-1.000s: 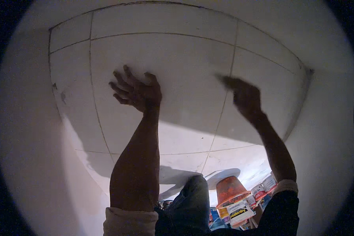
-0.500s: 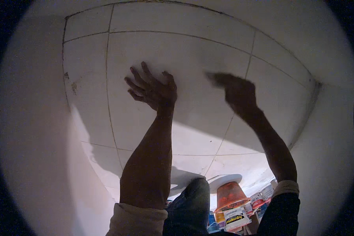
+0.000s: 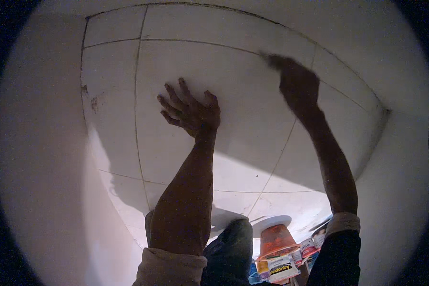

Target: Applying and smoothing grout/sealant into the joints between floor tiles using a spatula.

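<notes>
Left hand: one, bare. We found it palm down on the floor, fingers spread well apart, holding nothing, inside one large pale tile.

Right hand: one, bare, slightly blurred. We noted its fingers bent together and clamped on a small object, which jutted from the hand toward the left.

Small object: one, dark, too blurred for us to name. It was near the far cross line of grout, ahead of and to the right of the left hand; whether it touched the floor we could not tell.

Floor: large pale tiles divided by thin dark grout, with a brown stain toward the left edge. Shadow covered the far part; a bright patch lay nearer the person.

Walls: two listed, a left wall and a right wall, both pale.

Clothing: we saw a rolled beige cuff on each arm, a dark right sleeve and a knee in blue denim.

Bucket: one, orange, upright, right of the knee. Beside it we counted a white packet among other coloured packets, partly hidden by the sleeve.
</notes>
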